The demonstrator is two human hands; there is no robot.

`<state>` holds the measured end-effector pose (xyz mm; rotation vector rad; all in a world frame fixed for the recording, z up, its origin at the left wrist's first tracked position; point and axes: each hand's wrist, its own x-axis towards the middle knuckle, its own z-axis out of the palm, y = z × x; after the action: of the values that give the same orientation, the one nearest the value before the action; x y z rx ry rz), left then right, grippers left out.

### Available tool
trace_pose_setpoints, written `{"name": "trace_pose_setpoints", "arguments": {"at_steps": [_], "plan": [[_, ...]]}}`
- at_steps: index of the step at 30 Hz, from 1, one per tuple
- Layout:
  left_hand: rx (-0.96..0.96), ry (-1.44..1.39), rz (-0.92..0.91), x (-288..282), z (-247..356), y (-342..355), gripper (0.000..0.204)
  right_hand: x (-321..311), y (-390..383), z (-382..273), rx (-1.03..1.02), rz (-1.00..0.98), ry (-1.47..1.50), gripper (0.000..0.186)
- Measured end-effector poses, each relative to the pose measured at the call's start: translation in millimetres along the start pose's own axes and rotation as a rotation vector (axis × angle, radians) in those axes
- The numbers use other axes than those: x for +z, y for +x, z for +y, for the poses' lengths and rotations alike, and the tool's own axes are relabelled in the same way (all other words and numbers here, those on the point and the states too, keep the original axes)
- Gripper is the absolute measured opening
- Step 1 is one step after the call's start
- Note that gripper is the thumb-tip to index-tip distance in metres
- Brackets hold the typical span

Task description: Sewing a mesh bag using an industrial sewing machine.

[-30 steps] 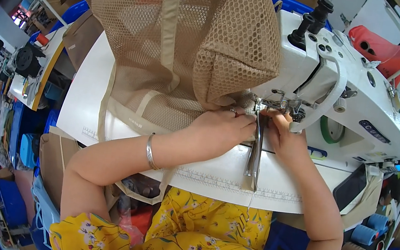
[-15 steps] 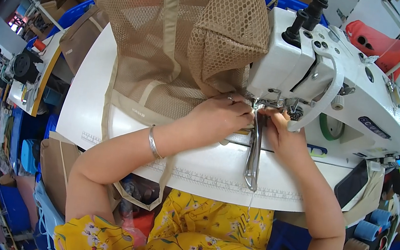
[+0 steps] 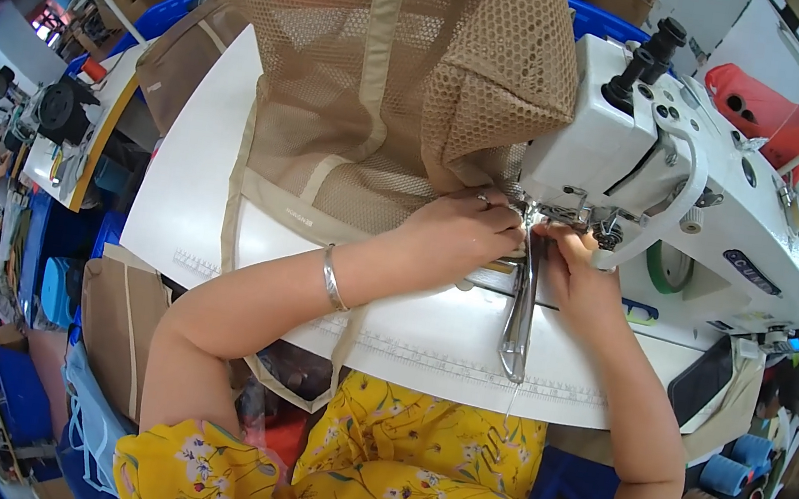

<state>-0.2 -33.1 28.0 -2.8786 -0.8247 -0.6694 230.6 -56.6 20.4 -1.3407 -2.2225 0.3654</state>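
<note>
Under the front of the sewing machine [image 3: 728, 207], both hands work close together at the presser foot [image 3: 529, 209], one on each side of a long metal guide [image 3: 516, 331]. The left hand [image 3: 461, 243] is closed narrowly over the near edge of the mesh bag [image 3: 409, 99], its fingers curled just left of the foot. The right hand [image 3: 583, 274] sits just right of the guide, fingers bent and close together; what lies between their tips is hidden, so whether it grips anything cannot be told.

The bag spreads over the far left of the worktop [image 3: 449, 332], its bulk rising beside the machine's head and a pale strap [image 3: 381, 45] running down its side. A beige loop [image 3: 303, 404] hangs over the near edge.

Compared with a second ago, the whole view is shifted a little, so much of the apparent motion belongs to the camera. Against the machine, though, the bag's bulky right corner now stands farther off from the foot, while both hands keep nearly the same places. That suggests the edge is advancing under the foot, with the hands steering rather than travelling. A pale piece seen earlier at the guide's near end no longer shows; it may have been drawn in, which would mean the strip there is running short, but this is uncertain.
</note>
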Motion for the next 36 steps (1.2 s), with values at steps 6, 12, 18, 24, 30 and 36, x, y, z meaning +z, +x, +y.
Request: {"name": "trace_pose_setpoints", "arguments": {"at_steps": [6, 12, 18, 24, 30, 36], "plan": [[0.008, -0.001, 0.031, 8, -2, -1, 0.027, -3, 2, -3, -0.028, 0.013, -0.023, 0.028], [-0.004, -0.047, 0.035, 2, 0, 0, 0.021, 3, -3, 3, -0.027, 0.044, -0.084, 0.026], [0.005, -0.073, 0.065, 4, -2, -2, 0.016, -3, -1, -6, 0.016, -0.004, -0.080, 0.026], [-0.017, -0.090, 0.052, 8, -2, -2, 0.013, -4, 1, -8, -0.061, 0.029, -0.086, 0.025], [-0.018, -0.111, 0.053, 7, -2, -4, 0.013, -5, 3, -8, -0.097, 0.004, -0.107, 0.027], [-0.017, -0.114, 0.088, 8, -4, 0, 0.013, -3, 1, -5, -0.068, -0.001, -0.077, 0.029]]}}
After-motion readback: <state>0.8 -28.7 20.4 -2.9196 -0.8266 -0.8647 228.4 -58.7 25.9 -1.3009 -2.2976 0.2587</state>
